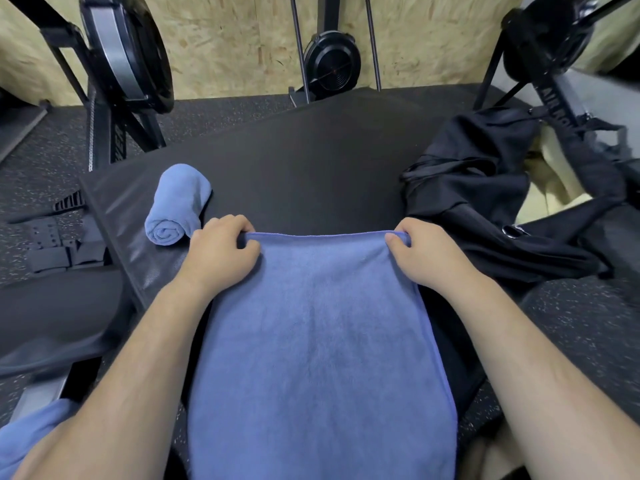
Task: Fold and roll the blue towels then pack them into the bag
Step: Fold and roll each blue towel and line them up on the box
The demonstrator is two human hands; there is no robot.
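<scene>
A blue towel (322, 341) lies flat and lengthwise on the black padded mat (311, 161), running from its far edge down toward me. My left hand (221, 251) pinches the towel's far left corner. My right hand (422, 251) pinches the far right corner. A rolled blue towel (176, 206) rests on the mat just beyond my left hand. The black bag (485, 188) sits at the right, its mouth open toward the right with a pale lining showing. Another blue towel (31, 434) shows at the bottom left, partly hidden by my forearm.
Rowing machines with black flywheels stand at the back left (117, 53), centre (332, 64) and right (550, 39) against a chipboard wall. A foot strap plate (59, 244) lies on the speckled rubber floor at the left. The bag's straps (609, 133) trail at the right.
</scene>
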